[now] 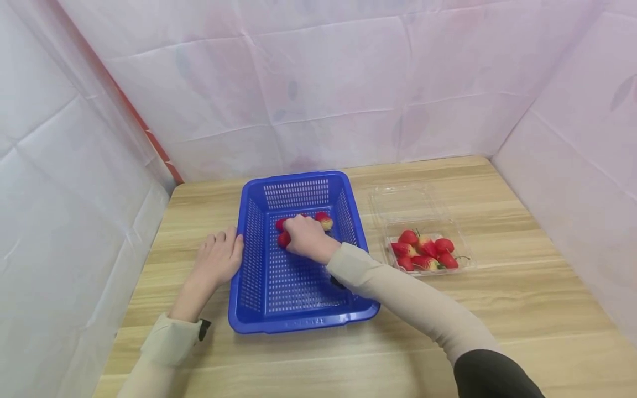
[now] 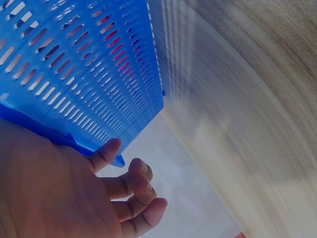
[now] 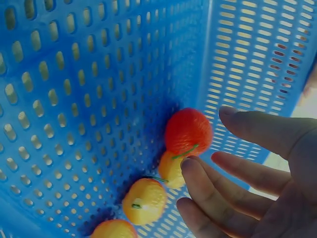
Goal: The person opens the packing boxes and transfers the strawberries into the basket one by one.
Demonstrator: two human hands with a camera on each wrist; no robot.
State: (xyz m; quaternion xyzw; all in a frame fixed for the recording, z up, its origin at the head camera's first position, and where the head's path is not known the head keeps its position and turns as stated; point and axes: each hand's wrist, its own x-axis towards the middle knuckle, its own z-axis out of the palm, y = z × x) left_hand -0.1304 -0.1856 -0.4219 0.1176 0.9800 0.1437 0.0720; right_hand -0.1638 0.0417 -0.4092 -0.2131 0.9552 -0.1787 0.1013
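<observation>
A blue plastic basket (image 1: 303, 320) with slotted walls stands on the table, several strawberries lying on its floor. My right hand (image 1: 311, 237) reaches down inside it among them. In the right wrist view its thumb and fingers are spread apart beside a red strawberry (image 3: 188, 131), with nothing pinched between them. Yellowish strawberries (image 3: 144, 201) with green stems lie in a row next to that one. My left hand (image 1: 219, 257) rests at the basket's left rim, thumb side against it. Its fingers (image 2: 143, 210) are loosely bent outside the wall in the left wrist view.
A clear plastic clamshell box (image 1: 460, 235), lid folded back, sits right of the basket with several strawberries (image 1: 423, 251) inside. The wooden table (image 1: 522, 287) is bordered by pale fabric walls (image 1: 323, 83) at the back and both sides.
</observation>
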